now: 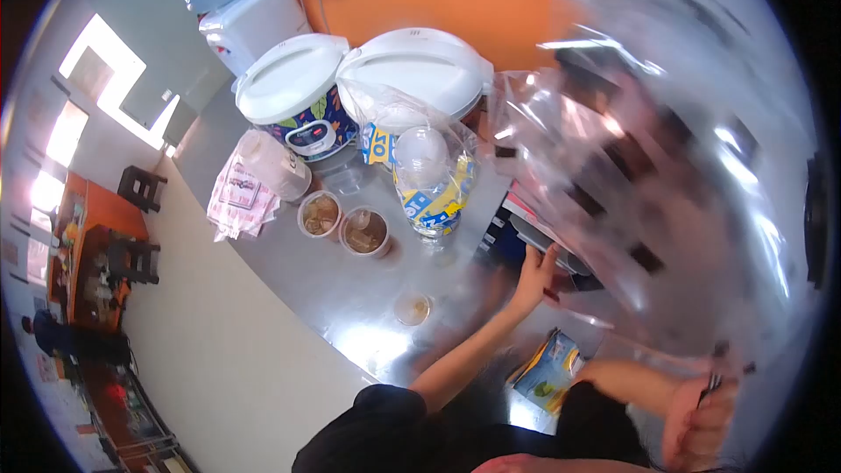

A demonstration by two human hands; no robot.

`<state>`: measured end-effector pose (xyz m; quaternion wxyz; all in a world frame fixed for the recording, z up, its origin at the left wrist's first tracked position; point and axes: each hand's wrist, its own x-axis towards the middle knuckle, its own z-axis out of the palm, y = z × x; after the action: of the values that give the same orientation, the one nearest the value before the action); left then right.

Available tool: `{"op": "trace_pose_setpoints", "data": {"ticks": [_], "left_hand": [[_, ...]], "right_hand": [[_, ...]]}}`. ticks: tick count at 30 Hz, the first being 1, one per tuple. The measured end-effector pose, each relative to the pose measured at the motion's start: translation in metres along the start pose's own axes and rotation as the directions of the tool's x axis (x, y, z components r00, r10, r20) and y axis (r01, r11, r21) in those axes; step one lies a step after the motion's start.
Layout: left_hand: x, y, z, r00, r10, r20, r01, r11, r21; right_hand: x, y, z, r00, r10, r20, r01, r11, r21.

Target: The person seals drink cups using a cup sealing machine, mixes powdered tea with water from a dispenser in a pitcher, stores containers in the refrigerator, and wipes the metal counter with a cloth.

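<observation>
A large clear plastic bag (526,114) with dark printed patches spreads over the right side, smeared by motion. My right hand (701,420), at the lower right, is closed in a fist on what looks like the bag's gathered edge, with a thin dark strip showing at the fingers. My left hand (536,273) reaches under the bag's near side, fingers curled on the edge of a grey and black object (545,241) whose kind I cannot make out. Beside that hand lies a dark blue and red package (504,232). A blue and yellow packet (550,372) sits between my arms.
Two cups of brown iced drink (365,232) (320,214) and a small clear cup (412,307) stand on the metal table (307,289). Behind are cups in a printed bag (429,184), pink-printed papers (241,197), two white-lidded cookers (293,79) (416,66) and a water dispenser (254,22). A person (79,342) stands far left.
</observation>
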<state>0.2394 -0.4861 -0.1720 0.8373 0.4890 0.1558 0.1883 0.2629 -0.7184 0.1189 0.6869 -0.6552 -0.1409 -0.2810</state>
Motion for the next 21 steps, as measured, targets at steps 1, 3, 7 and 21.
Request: {"op": "trace_pose_setpoints", "data": {"ticks": [1,3,7,21], "left_hand": [[0.008,0.000,-0.004,0.999,0.049,0.022,-0.049,0.999,-0.016],[0.016,-0.007,0.000,0.990,0.131,0.050,-0.127,0.989,-0.075],[-0.004,0.039,-0.004,0.995,0.035,0.097,-0.057,0.970,0.235],[-0.069,0.073,-0.021,0.953,-0.297,-0.059,0.295,0.954,-0.041]], "right_hand": [[0.017,-0.003,0.009,1.000,-0.023,0.004,0.023,0.999,0.023],[0.062,-0.013,0.035,0.997,-0.072,0.027,0.070,0.995,0.070],[0.178,-0.033,0.106,0.994,-0.113,0.005,0.110,0.982,0.156],[0.160,-0.009,0.071,0.938,-0.305,0.167,0.324,0.941,-0.099]]}}
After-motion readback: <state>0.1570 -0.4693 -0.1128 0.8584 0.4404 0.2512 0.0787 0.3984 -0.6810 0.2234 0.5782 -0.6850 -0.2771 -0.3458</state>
